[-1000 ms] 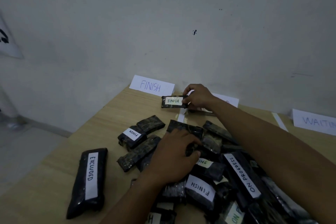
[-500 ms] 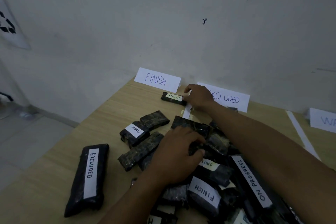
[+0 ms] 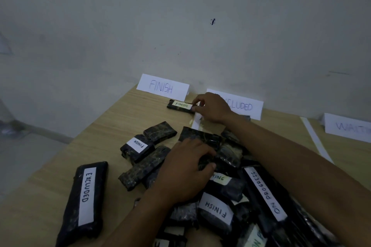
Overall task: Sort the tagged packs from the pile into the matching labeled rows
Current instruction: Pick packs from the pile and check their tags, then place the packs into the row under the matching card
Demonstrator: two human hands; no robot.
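A small black pack tagged FINISH (image 3: 179,104) lies flat on the wooden table (image 3: 108,126), just in front of the FINISH sign (image 3: 162,87). My right hand (image 3: 212,107) pinches that pack's right end. My left hand (image 3: 186,168) lies on top of the pile of black packs (image 3: 230,166), fingers curled around a dark pack whose tag is hidden. Around it lie packs tagged FINISH (image 3: 136,147), EXCLUDED (image 3: 86,198), ON PROGRESS (image 3: 267,194) and another FINISH (image 3: 215,209).
The EXCLUDED sign (image 3: 245,106) and WAITING sign (image 3: 349,126) lean against the wall. White tape strips (image 3: 317,140) divide the rows. The table's left edge drops to the floor (image 3: 30,146). My right forearm crosses over the pile.
My right hand carried the small FINISH pack from the air down onto the table in front of the FINISH sign. My left hand stayed on the pile.
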